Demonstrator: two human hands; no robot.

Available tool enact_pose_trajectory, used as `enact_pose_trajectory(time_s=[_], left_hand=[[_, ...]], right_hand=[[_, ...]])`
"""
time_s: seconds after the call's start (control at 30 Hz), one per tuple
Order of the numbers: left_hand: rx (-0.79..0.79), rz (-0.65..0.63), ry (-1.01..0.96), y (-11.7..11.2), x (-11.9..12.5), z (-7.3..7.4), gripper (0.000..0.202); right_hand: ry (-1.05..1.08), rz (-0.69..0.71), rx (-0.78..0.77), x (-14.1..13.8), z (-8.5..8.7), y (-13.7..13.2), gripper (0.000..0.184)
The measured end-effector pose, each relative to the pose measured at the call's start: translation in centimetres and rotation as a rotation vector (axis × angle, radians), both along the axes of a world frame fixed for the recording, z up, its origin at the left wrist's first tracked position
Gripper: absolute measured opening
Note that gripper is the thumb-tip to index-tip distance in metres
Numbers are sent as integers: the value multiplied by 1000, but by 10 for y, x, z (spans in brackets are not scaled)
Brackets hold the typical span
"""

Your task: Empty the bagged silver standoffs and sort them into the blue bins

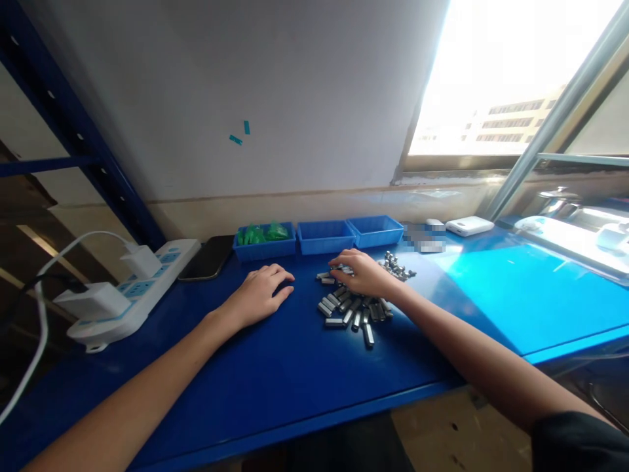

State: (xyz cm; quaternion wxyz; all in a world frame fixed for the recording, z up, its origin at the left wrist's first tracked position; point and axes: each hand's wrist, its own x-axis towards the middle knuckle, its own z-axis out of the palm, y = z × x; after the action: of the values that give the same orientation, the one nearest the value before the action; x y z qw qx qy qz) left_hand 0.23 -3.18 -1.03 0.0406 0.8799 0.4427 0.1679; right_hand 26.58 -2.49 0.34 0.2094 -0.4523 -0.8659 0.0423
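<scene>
My left hand (259, 293) lies palm down on the blue table (275, 373), fingers loosely curled and apart, holding nothing. My right hand (361, 272) reaches over a pile of small silver metal blocks (350, 309), its fingertips pinching at the blocks at the pile's far left. A second heap of small silver screws (397, 265) lies just right of that hand. Behind stand three blue bins in a row: the left bin (265, 248) holds green parts (259, 233), the middle bin (324, 237) and right bin (376, 231) look empty.
A white power strip (128, 295) with two plugged chargers sits at the left, a black phone (206, 259) beside it. A white box (469, 225) lies near the window. A blue shelf post (83, 131) rises at the left. The table's front edge runs close below my arms.
</scene>
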Motion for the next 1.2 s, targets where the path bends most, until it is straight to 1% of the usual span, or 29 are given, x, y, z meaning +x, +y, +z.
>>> enact_pose_trajectory(time_s=[0.1, 0.17, 0.23, 0.33, 0.4, 0.47, 0.5, 0.57, 0.6, 0.63, 0.67, 0.73, 0.77, 0.83, 0.87, 0.9, 0.93, 1.0, 1.1, 1.17, 1.2], left_hand=[[31, 54, -38, 1, 18, -5, 34], [70, 83, -24, 2, 30, -8, 37], [100, 117, -4, 2, 37, -9, 37], [115, 153, 10, 4, 39, -11, 36], [106, 151, -1, 6, 36, -12, 36], [85, 131, -42, 8, 32, -13, 37], [74, 118, -71, 8, 31, -13, 37], [44, 81, -128, 6, 30, -11, 38], [23, 54, -149, 3, 30, -9, 40], [3, 20, -162, 1, 31, -7, 42], [-15, -21, -163, -2, 33, -4, 44], [-32, -106, -133, -9, 37, 0, 41], [-28, -134, -111, -11, 39, 2, 38], [-7, -140, -77, -15, 42, 5, 29], [4, -121, -67, -15, 42, 5, 25], [15, -94, -61, -15, 42, 5, 22], [25, -66, -54, -14, 41, 5, 19], [43, -19, -49, -12, 38, 3, 17], [51, 13, -60, -8, 33, 0, 23], [50, 6, -59, -7, 33, -1, 29], [50, -3, -52, -7, 33, -1, 29]], right_hand=[[-85, -44, 32, -16, -4, -2, 31], [-131, -83, 49, -27, -6, -4, 28], [-108, -86, 64, -33, -9, -6, 24], [-32, -9, 63, -40, -13, -4, 17], [0, 53, 60, -43, -14, -2, 13], [22, 102, 94, -45, -12, -2, 15], [39, 127, 136, -45, -9, -3, 16], [105, 186, 263, -42, 3, -8, 19], [160, 202, 339, -40, 12, -11, 21], [226, 198, 418, -37, 22, -14, 23], [298, 164, 494, -34, 34, -16, 25], [412, 22, 616, -26, 58, -15, 29], [440, -65, 653, -23, 68, -12, 32], [419, -220, 666, -14, 83, 2, 35], [368, -278, 638, -10, 85, 10, 36], [293, -324, 584, -5, 83, 19, 36], [204, -363, 515, 0, 77, 28, 36], [44, -418, 377, 11, 58, 42, 46], [-93, -414, 245, 28, 23, 54, 58], [-131, -400, 207, 38, 5, 60, 62], [-141, -384, 195, 41, -1, 63, 63]])
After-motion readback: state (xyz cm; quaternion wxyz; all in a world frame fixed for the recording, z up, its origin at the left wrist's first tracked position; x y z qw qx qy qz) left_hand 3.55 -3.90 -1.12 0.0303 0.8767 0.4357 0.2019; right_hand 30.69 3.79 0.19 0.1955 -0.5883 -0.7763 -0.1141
